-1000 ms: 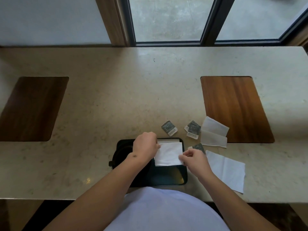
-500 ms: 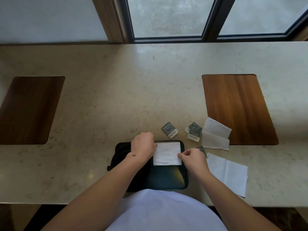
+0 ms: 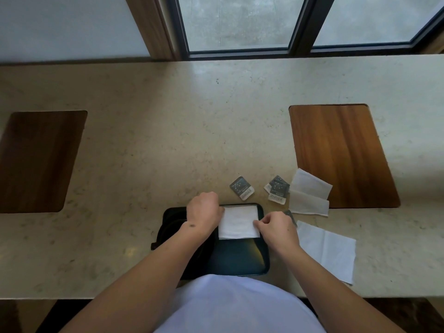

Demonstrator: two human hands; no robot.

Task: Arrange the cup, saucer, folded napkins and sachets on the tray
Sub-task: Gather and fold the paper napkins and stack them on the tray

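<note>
A dark tray (image 3: 242, 260) lies at the counter's near edge. A folded white napkin (image 3: 237, 222) rests on its far right part. My left hand (image 3: 204, 212) pinches the napkin's left edge and my right hand (image 3: 276, 228) pinches its right edge. Under my left forearm sits a dark cup and saucer (image 3: 171, 227), mostly hidden. Beyond the tray lie one grey sachet (image 3: 242, 187) and a small pile of sachets (image 3: 277, 188). Another sachet (image 3: 289, 215) peeks out behind my right hand. A loosely folded napkin (image 3: 308, 195) and a flat open napkin (image 3: 329, 251) lie to the right.
The beige stone counter (image 3: 168, 140) has two inset wooden panels, one on the left (image 3: 36, 159) and one on the right (image 3: 341, 152). A window with dark frames (image 3: 300, 25) runs along the back.
Both hands have shifted the folded napkin slightly toward the tray's far edge and squared it there. The other napkins and sachets lie where they were.
</note>
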